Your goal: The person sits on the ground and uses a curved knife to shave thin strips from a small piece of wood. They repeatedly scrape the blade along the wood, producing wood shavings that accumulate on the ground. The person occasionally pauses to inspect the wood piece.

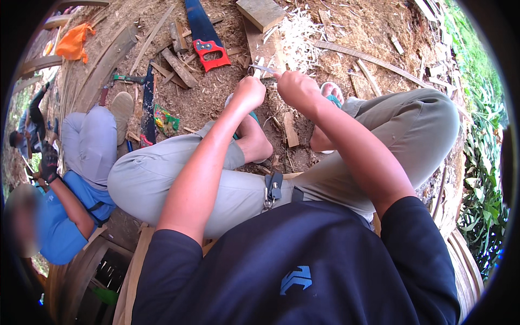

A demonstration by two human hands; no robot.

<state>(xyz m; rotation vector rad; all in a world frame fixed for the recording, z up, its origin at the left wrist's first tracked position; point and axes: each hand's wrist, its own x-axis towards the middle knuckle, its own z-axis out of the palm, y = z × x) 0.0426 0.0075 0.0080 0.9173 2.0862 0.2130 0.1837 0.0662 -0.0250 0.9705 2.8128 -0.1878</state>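
Note:
My right hand [298,89] is closed round the handle end of a small knife [264,69], whose narrow blade points left. Close beside it, my left hand [249,92] is curled into a fist just below the blade's tip. A thin pale sliver [258,65] shows by that fist, but what the fingers hold is hidden. Both hands are held over the ground between my sandalled feet. Beyond them a wooden board [264,40] lies under a thick wood block [261,13], beside a heap of pale curled shavings [299,40].
A handsaw [208,43] with a red handle lies ahead on the left, near wood offcuts [179,67]. Another saw [147,103] and a hammer [129,79] are further left. A person in blue [76,211] sits at my left. Green plants [482,189] edge the right side.

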